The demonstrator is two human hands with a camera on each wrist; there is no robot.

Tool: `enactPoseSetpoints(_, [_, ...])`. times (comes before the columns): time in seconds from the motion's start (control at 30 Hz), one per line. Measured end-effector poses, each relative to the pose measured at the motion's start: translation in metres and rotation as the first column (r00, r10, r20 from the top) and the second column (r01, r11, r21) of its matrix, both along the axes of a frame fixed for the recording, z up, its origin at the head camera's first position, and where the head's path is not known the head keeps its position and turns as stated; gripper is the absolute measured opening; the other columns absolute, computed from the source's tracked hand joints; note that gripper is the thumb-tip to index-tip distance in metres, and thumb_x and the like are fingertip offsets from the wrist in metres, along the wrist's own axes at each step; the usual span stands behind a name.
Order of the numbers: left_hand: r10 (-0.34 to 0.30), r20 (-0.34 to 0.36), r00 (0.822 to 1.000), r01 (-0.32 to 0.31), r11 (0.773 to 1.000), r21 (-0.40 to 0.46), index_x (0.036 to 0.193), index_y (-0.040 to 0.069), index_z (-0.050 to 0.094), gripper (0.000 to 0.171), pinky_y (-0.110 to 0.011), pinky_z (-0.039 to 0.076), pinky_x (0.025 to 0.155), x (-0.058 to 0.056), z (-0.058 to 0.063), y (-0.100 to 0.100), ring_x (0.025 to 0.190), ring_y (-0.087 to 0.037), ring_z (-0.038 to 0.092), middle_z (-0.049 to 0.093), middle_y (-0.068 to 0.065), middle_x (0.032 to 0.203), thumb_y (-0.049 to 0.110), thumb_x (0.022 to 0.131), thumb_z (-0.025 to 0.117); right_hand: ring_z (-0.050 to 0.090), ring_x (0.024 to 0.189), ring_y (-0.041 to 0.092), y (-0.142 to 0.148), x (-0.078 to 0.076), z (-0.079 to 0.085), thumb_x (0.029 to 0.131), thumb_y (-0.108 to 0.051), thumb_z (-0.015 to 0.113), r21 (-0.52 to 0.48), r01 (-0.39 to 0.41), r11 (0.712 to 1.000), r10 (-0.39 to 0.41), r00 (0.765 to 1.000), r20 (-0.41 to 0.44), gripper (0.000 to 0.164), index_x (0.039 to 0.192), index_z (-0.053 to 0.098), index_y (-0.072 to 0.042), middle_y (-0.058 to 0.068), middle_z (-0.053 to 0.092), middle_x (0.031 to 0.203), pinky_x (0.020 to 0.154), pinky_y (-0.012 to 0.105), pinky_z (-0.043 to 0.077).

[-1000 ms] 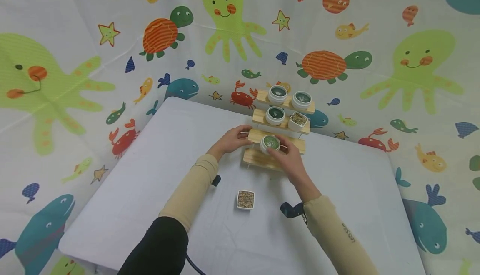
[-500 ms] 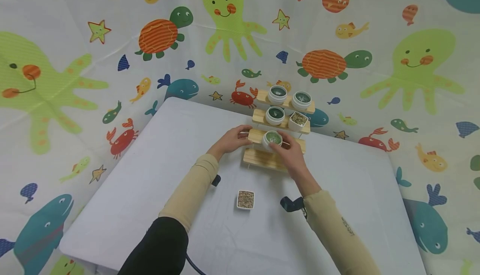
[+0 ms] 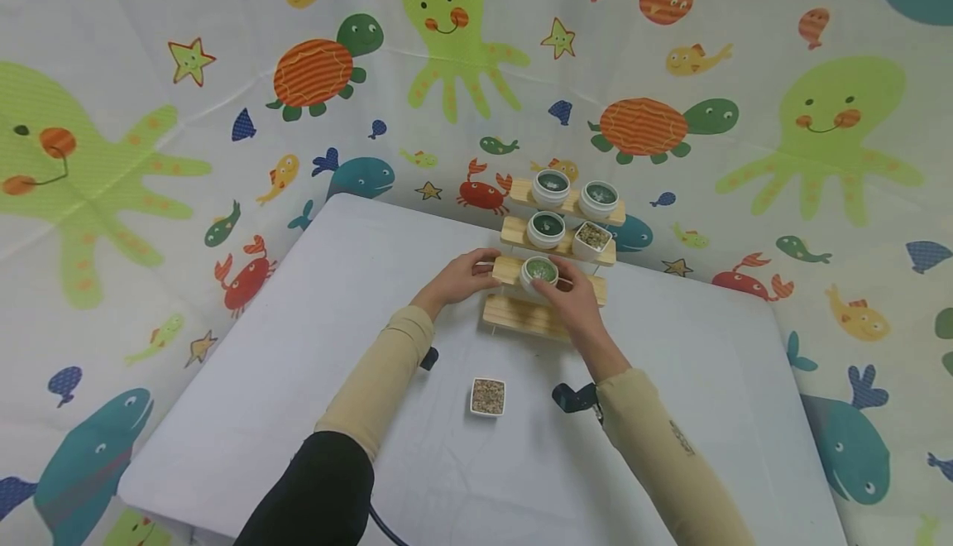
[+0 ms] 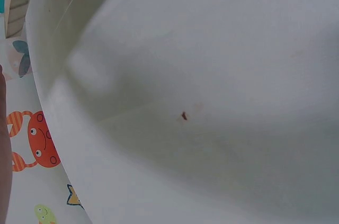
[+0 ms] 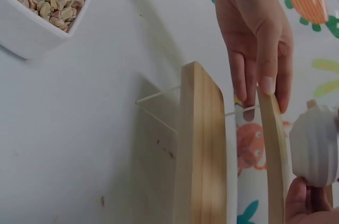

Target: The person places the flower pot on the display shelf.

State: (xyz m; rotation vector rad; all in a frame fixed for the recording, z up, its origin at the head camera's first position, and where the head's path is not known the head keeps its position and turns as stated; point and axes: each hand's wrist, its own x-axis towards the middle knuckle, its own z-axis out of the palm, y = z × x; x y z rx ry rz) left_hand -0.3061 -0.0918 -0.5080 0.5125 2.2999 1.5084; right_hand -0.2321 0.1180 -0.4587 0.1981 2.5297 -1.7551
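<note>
A wooden display stand (image 3: 521,316) with several stepped shelves stands at the table's back. My left hand (image 3: 460,278) grips the left end of its second-lowest shelf (image 5: 273,150), thumb on top and fingers beneath. My right hand (image 3: 579,302) holds a round white pot (image 3: 539,273) with a green top between thumb and fingers, right over that same shelf. In the right wrist view the pot (image 5: 313,144) appears from the side, its ribbed wall close to the shelf. Part of my right hand is cut off there. The left wrist view mostly shows white tablecloth (image 4: 212,75).
Three round white pots with dark green tops, such as one at the top left (image 3: 551,188), and a square gravel-filled pot (image 3: 592,239) occupy the upper shelves. Another square white pot of gravel (image 3: 487,398) stands on the table in front. A patterned sea-animal curtain (image 3: 462,50) hangs behind.
My right hand has carried the round pot slightly up and back over the second-lowest shelf. The left hand has kept its grip on the shelf end.
</note>
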Motion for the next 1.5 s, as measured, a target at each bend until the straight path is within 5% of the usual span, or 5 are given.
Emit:
enactPoseSetpoints(0.53, [0.009, 0.006, 1.000, -0.009, 1.000, 0.012, 0.138, 0.014, 0.039, 0.060, -0.028, 0.045, 0.101, 0.003, 0.000, 0.003, 0.126, -0.017, 0.047, 0.042, -0.003, 0.141, 0.025, 0.086, 0.066, 0.049, 0.111, 0.022, -0.003, -0.009, -0.003, 0.083, -0.030, 0.068, 0.015, -0.012, 1.000, 0.012, 1.000, -0.012, 0.059, 0.135, 0.043, -0.019, 0.008, 0.047, 0.127, 0.087, 0.032, 0.048])
enactPoseSetpoints(1.5, [0.012, 0.001, 1.000, -0.012, 1.000, 0.019, 0.138, 0.015, 0.039, 0.062, -0.028, 0.045, 0.102, -0.002, -0.003, 0.005, 0.126, -0.017, 0.047, 0.042, -0.003, 0.141, 0.027, 0.085, 0.067, 0.051, 0.112, 0.023, 0.003, -0.013, -0.006, 0.083, -0.033, 0.066, 0.157, -0.028, 0.987, 0.043, 0.995, -0.089, 0.064, 0.138, 0.040, -0.014, 0.009, 0.051, 0.129, 0.098, 0.038, 0.045])
